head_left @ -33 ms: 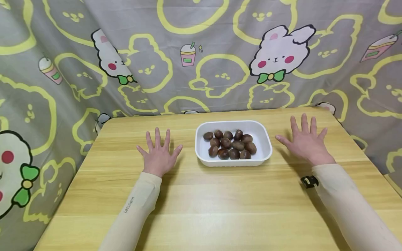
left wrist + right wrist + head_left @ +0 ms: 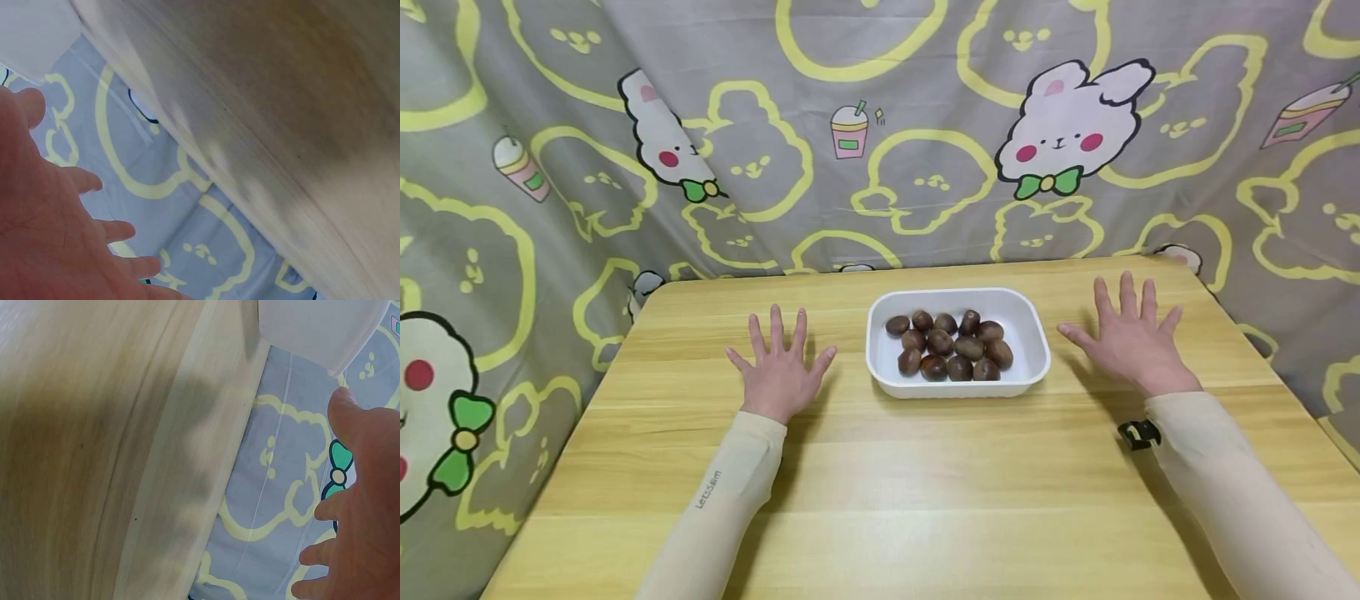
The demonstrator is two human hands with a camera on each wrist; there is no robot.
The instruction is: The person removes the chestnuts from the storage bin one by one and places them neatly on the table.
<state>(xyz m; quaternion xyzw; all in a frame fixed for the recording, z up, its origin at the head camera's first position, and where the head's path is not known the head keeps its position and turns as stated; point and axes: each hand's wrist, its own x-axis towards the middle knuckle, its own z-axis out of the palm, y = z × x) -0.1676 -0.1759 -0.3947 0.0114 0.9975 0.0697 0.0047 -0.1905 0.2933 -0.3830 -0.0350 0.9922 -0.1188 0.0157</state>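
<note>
A white rectangular tray [image 2: 958, 389] stands on the wooden table between the two hands. In it lie several dark brown, oval, chestnut-like nuts [image 2: 940, 342], mostly in rough rows, with bare tray floor at its right end. To the left of the tray my left hand [image 2: 781, 371] is held palm down over the table, its fingers spread and holding nothing. My right hand [image 2: 1131, 342] is spread the same way to the right of the tray, also with nothing in it. Both wrist views show the palms raised off the tabletop, with a part of the white tray [image 2: 37, 37] beyond each thumb.
The light wooden table [image 2: 925, 492] fills the lower part of the head view. Behind it and along its sides hangs a grey curtain [image 2: 925, 108] with yellow outlines and white cartoon rabbits. A black buckle or strap [image 2: 1138, 434] sits by the right wrist.
</note>
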